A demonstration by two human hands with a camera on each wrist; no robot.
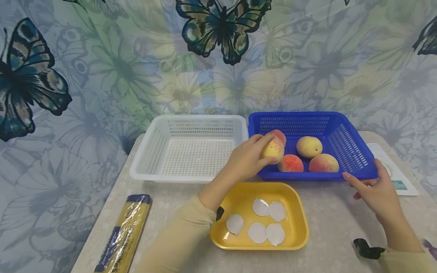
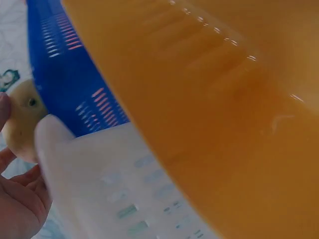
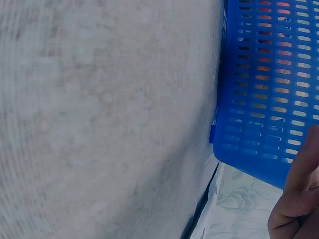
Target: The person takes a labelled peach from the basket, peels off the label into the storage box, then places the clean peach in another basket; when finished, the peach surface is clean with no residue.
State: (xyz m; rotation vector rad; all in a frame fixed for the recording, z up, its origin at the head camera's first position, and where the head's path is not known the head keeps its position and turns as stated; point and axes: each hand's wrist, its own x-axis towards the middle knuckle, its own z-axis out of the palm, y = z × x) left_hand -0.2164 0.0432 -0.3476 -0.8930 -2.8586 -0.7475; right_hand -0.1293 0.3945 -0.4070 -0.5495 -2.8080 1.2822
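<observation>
My left hand [image 1: 247,157] grips a yellow peach with a reddish blush [image 1: 273,149] over the left part of the blue plastic basket [image 1: 355,140]. In the left wrist view the same peach [image 2: 22,124] sits between thumb and fingers. Inside the basket lie a red peach [image 1: 291,163], a yellow peach [image 1: 309,147] and a pink-yellow peach [image 1: 323,163]; another peach [image 1: 280,135] is partly hidden behind the held one. At the basket's front right corner, my right hand [image 1: 380,191] holds the rim, its thumb on the front edge.
Left of the blue basket stands a white perforated basket [image 1: 196,179]. In front, a yellow tray [image 1: 259,247] carries several round white pieces [image 1: 235,224]. A yellow and dark-blue package [image 1: 124,235] lies at left. Behind the right hand is a flat white device [image 1: 404,185] with a small display.
</observation>
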